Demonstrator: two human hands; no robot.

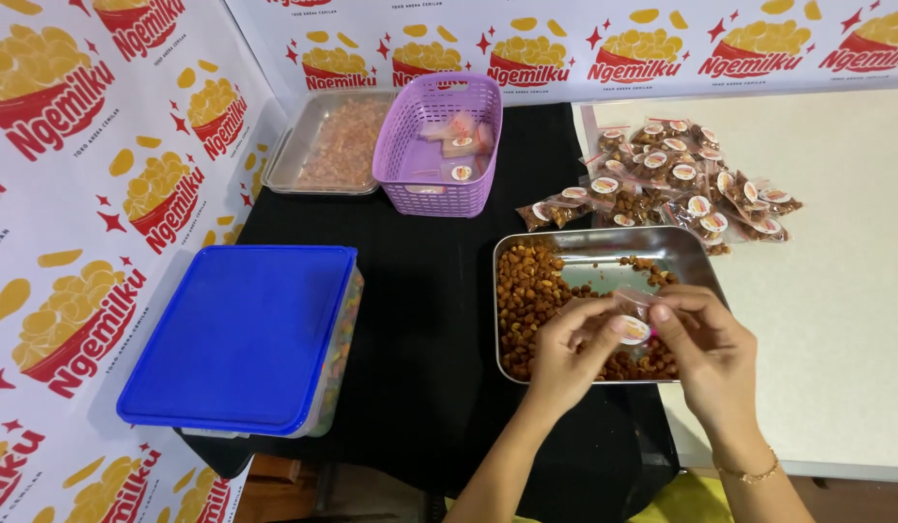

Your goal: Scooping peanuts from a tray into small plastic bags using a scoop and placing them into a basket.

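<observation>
While both of our hands hover over the steel tray of brown coated snacks, we hold one small clear packet between them: the left hand has its fingers pinched on the lower edge by the round sticker, and the right hand has its fingers pinched together on the upper edge. The packet sits in the air just above the tray, near its right half, and we cannot tell whether it already has snacks in it or whether it is sealed. Judging by how things lie, a fair share of the work looks done: a pile of filled packets with the same round stickers lies on the tabletop just behind the tray. Plenty looks left, too. The tray is bare only in its middle and upper right, with snacks heaped along its left side and front, and the purple basket farther back holds a few more packets. Beside the basket a second steel tray holds pale snacks, and a blue-lidded box sits closed at our left on the black cloth.
</observation>
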